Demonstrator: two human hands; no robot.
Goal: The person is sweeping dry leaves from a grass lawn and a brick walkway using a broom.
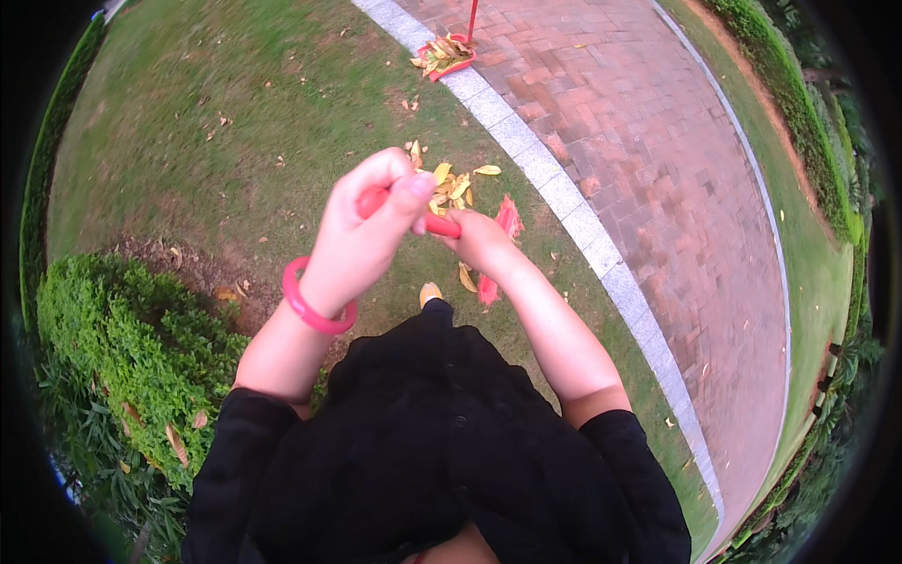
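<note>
My left hand (373, 218), with a pink bangle (310, 310) on the wrist, grips the upper end of a red broom handle (442, 225). Lower on the same handle, my right hand (479, 240) is closed around it. The broom's red bristles (509, 217) rest on the grass, partly hidden behind my right hand and forearm. A small heap of yellow leaves (458, 187) lies on the grass just beyond my hands. Farther ahead, a red dustpan (451, 69) filled with dry leaves stands at the stone edging, its upright handle running out of view.
A pale stone kerb (557, 187) curves between the lawn and a red brick path (634, 197). At the left grows a green shrub (127, 338). Scattered leaves dot the grass, and my yellow shoe (430, 292) shows below my hands. Hedges border the far sides.
</note>
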